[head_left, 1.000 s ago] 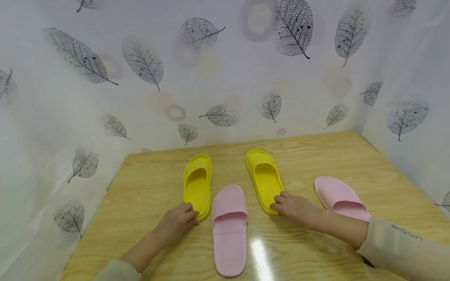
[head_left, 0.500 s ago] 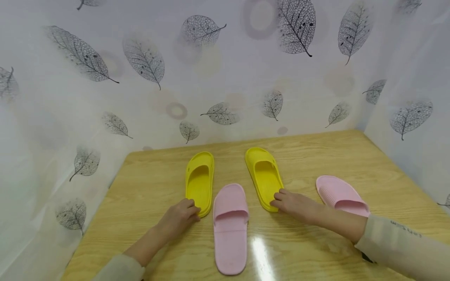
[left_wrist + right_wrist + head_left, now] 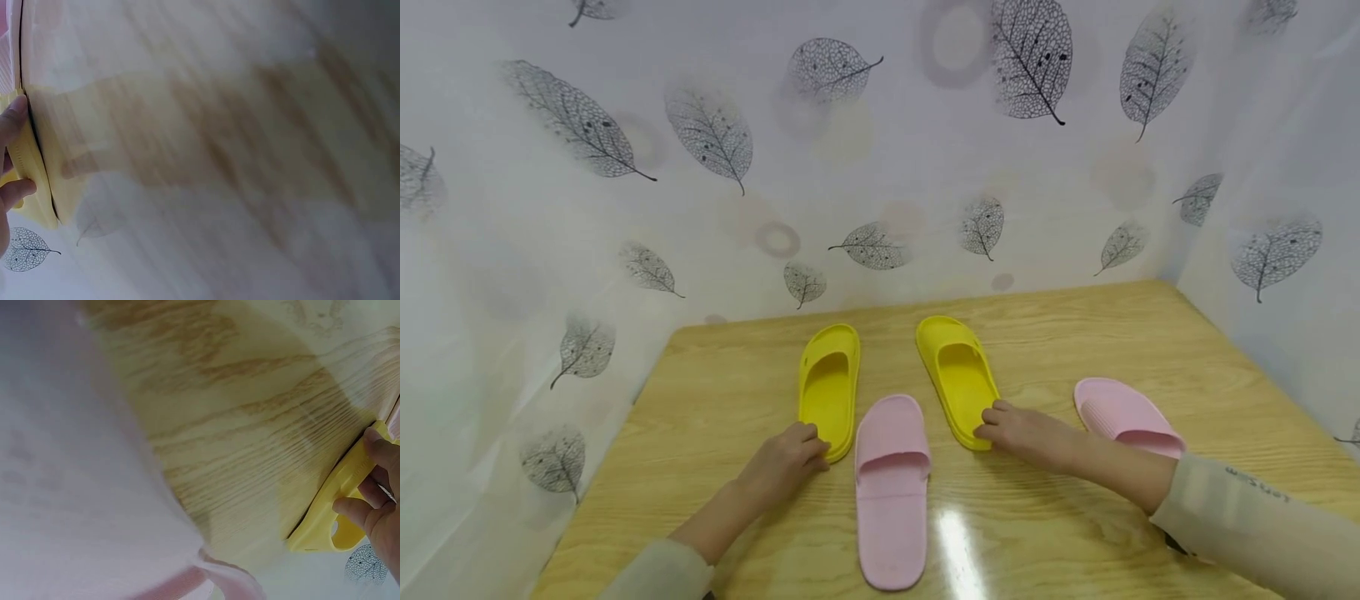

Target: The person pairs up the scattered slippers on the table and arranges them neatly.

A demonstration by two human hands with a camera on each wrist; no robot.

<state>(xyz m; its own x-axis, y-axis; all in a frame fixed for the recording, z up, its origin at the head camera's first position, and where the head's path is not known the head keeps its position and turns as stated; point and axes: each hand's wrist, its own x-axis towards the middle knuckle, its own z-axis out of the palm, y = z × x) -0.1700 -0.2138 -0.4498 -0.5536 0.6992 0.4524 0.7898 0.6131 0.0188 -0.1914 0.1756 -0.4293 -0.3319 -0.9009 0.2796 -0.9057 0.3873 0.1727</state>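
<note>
Two yellow slippers lie on the wooden table, toes pointing away. My left hand (image 3: 786, 462) pinches the heel of the left yellow slipper (image 3: 829, 400); in the left wrist view, fingers (image 3: 17, 190) lie against that slipper's side (image 3: 37, 169). At the heel of the right yellow slipper (image 3: 966, 387), my right hand (image 3: 1030, 435) has a grip on the outer edge. The right wrist view shows this slipper's yellow side (image 3: 334, 494) with fingers (image 3: 355, 509) along it. Between the two, nearer me, sits a pink slipper (image 3: 891, 533).
Another pink slipper (image 3: 1123, 410) lies angled at the right, its heel partly hidden by the right forearm. The wooden tabletop (image 3: 722, 375) is bordered at the back and sides by a white leaf-patterned sheet (image 3: 880, 150).
The yellow slippers have drawn slightly closer together: the left one has shifted a little right, the right one a little left, each with its hand. The pink slippers stay put.
</note>
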